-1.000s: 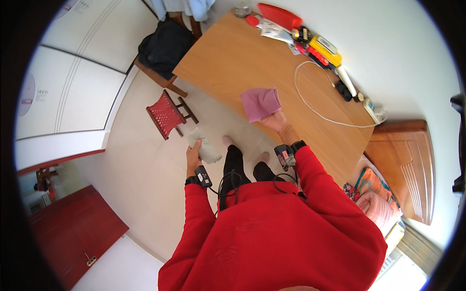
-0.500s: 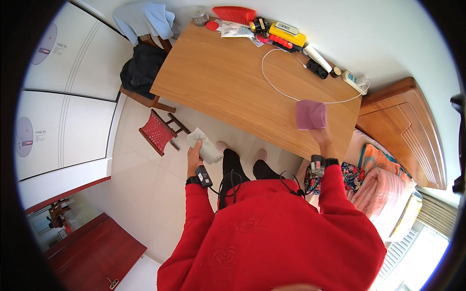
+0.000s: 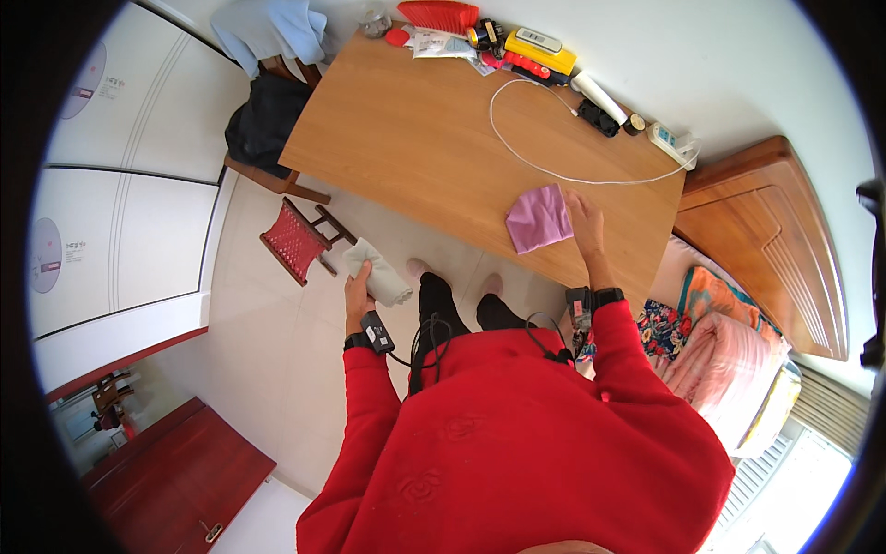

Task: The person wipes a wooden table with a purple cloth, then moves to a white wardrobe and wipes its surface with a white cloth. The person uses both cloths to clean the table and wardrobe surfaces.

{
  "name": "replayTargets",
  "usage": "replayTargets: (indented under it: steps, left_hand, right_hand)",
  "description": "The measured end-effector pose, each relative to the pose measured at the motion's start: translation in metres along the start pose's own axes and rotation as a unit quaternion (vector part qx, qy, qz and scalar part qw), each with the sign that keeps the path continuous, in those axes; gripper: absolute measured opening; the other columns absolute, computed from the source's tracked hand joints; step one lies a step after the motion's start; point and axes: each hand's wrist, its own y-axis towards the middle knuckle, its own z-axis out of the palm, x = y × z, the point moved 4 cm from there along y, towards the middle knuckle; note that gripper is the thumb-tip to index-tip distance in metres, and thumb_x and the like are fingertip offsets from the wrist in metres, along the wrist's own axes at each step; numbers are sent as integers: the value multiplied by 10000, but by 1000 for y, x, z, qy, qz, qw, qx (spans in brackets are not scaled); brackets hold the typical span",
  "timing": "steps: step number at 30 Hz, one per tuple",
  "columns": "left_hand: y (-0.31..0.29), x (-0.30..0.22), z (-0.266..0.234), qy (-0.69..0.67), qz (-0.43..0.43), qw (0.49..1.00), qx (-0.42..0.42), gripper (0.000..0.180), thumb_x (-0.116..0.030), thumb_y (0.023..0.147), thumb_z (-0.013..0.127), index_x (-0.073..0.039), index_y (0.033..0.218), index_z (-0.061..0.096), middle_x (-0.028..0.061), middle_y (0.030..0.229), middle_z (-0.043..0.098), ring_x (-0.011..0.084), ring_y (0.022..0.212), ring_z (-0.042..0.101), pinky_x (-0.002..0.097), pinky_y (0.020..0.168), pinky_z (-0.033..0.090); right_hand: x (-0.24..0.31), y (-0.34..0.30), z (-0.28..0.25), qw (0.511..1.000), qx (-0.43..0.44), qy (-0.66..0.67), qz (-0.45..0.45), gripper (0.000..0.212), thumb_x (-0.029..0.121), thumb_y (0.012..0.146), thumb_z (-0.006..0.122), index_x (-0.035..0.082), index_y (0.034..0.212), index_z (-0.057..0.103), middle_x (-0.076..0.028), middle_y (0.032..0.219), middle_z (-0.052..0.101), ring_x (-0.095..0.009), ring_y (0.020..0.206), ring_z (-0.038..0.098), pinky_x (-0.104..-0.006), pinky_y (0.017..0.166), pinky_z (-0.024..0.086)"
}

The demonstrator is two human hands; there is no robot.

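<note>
Fingers (image 3: 574,200) of the right hand (image 3: 589,229) are seen at the right side of the pink cloth (image 3: 538,220), but it cannot be told if it is pinched or only touched. The pink cloth is seen over the brown table (image 3: 406,111), close to its front edge; whether it is laid on the wood cannot be told. A pale cloth (image 3: 385,280) is gripped by the left hand (image 3: 358,295), with the thumb on top, and is held over the floor (image 3: 300,337), off the table. Past the pink cloth, a white cord (image 3: 563,177) is laid in a big loop. A yellow thing (image 3: 558,60), a red comb-shaped thing (image 3: 438,16) and a clear jar (image 3: 376,19) are lined up along the back. On the left, a red stool (image 3: 295,242) is set on the floor, and a black cloth (image 3: 266,125) is piled on a chair (image 3: 300,190). On the right, a pink quilt (image 3: 715,362) is heaped near a wooden headboard (image 3: 761,245)
</note>
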Motion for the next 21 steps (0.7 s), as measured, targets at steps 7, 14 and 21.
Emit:
replayTargets:
  steps: [7, 14, 21]
  left_hand:
    - [-8, 7, -28, 0, -1, 1000, 0, 428, -198, 887, 642, -33, 1252, 492, 73, 1148, 591, 234, 1031, 586, 394, 895, 488]
    - [-12, 5, -28, -17, 0, 1000, -18, 440, -162, 864, 669, -4, 1241, 507, 78, 1133, 601, 212, 1005, 595, 351, 884, 492]
    - [-21, 7, -51, -34, 11, 999, -37, 420, -153, 869, 663, 0, 1233, 520, 81, 1137, 603, 208, 1014, 592, 348, 887, 488]
  right_hand:
    - [7, -30, 19, 942, 50, -300, -141, 355, 178, 778, 668, 135, 1128, 629, -108, 1017, 603, -314, 988, 564, -416, 860, 451]
    - [0, -45, 31, 891, 85, -369, -249, 534, 140, 752, 670, 157, 1263, 517, -122, 1172, 506, -327, 1052, 505, -435, 901, 422]
    - [-17, -14, 41, 905, 113, -406, -52, 578, 76, 756, 593, 124, 1316, 458, -152, 1272, 466, -371, 1121, 480, -471, 917, 431]
